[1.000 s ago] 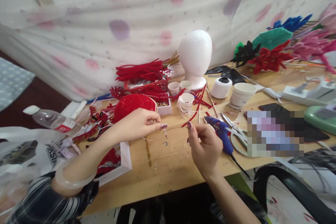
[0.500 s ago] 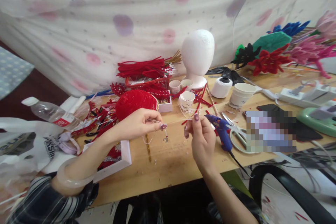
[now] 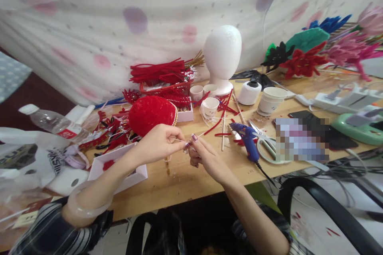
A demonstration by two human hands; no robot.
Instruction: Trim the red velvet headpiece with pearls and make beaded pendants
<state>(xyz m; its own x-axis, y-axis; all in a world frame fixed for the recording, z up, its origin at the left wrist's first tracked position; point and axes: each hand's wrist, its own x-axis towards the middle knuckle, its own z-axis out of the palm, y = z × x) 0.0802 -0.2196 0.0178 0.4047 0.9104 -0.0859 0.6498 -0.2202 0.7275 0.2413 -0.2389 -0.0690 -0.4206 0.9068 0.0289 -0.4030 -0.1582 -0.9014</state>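
My left hand (image 3: pixel 161 143) pinches a thin pale thread (image 3: pixel 178 140) between thumb and fingertips, above the wooden table (image 3: pixel 185 185). Against it, my right hand (image 3: pixel 208 157) is closed in a pinch, and the fingertips of both hands meet. A fine strand sticks out above the right thumb toward the upper right. Whatever small piece hangs on the thread is hidden by the fingers. Just behind my left hand lies a red velvety rounded form (image 3: pixel 152 114) edged with pale beads. Below that hand, a gold strip (image 3: pixel 168 167) rests on the table.
Right of my hands lie a blue glue gun (image 3: pixel 247 141), scissors (image 3: pixel 266 147) and phones (image 3: pixel 302 139). Behind stand paper cups (image 3: pixel 210 107), a thread spool (image 3: pixel 249 93) and a white foam head (image 3: pixel 223 55). A white box (image 3: pixel 139 174) sits beside my left forearm.
My right hand has moved left to meet my left fingertips. The small beaded piece that dangled under my left hand is now out of sight. The camera view has shifted slightly.
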